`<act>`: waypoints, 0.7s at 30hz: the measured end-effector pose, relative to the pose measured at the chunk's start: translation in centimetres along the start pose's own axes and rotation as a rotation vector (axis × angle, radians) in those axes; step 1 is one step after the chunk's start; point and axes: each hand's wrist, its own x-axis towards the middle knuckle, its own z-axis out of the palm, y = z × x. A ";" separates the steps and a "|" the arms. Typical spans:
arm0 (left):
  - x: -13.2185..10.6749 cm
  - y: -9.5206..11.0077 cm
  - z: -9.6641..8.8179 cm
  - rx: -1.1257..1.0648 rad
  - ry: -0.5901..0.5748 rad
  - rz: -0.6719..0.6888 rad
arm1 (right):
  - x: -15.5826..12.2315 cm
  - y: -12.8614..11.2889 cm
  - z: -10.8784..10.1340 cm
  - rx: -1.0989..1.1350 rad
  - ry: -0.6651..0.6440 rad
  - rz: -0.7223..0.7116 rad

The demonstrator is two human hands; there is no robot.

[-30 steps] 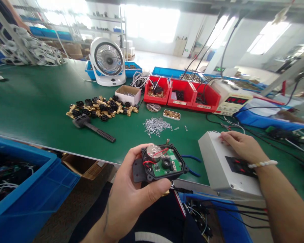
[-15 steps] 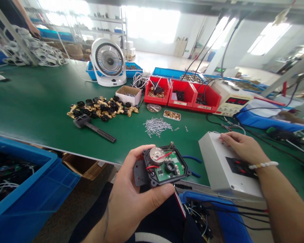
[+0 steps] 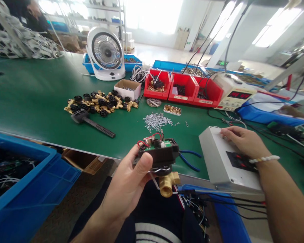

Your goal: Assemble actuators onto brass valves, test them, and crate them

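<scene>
My left hand (image 3: 130, 175) is closed around a motorized valve (image 3: 158, 157) over the bench's front edge. Its open black housing shows a green circuit board, red wires and a motor on top; a brass valve body (image 3: 166, 185) hangs below. My right hand (image 3: 239, 140) rests over a grey control box (image 3: 215, 158), thumb and forefinger pinched on a small switch (image 3: 223, 135) near the box's far left corner. Blue-handled pliers (image 3: 189, 160) lie between the valve and the box.
A black mallet (image 3: 92, 123) lies left, before piled brass valve fittings (image 3: 101, 103). Silver clips (image 3: 157, 121) lie mid-bench. Red bins (image 3: 182, 88), a fan (image 3: 106, 54) and a power supply (image 3: 234, 94) stand behind. A blue crate (image 3: 28, 168) sits front left. Another person (image 3: 28, 15) is far left.
My left hand has tilted the valve, so its side and brass body now face me instead of the circuit board. My right hand stays at the same spot on the box.
</scene>
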 end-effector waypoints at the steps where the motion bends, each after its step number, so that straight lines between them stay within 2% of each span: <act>1: 0.2 -0.2 -0.1 -0.019 -0.003 -0.025 | 0.0 0.1 0.0 -0.003 0.000 0.001; 6: 0.6 -0.3 0.0 -0.104 -0.009 -0.078 | -0.1 0.2 0.2 -0.012 0.006 -0.007; 16: 0.7 0.2 0.2 -0.230 -0.033 -0.064 | 0.0 0.5 0.3 0.005 0.013 -0.037; 21: 1.1 0.5 0.1 -0.385 0.014 -0.209 | -0.1 0.1 0.2 0.020 0.005 -0.031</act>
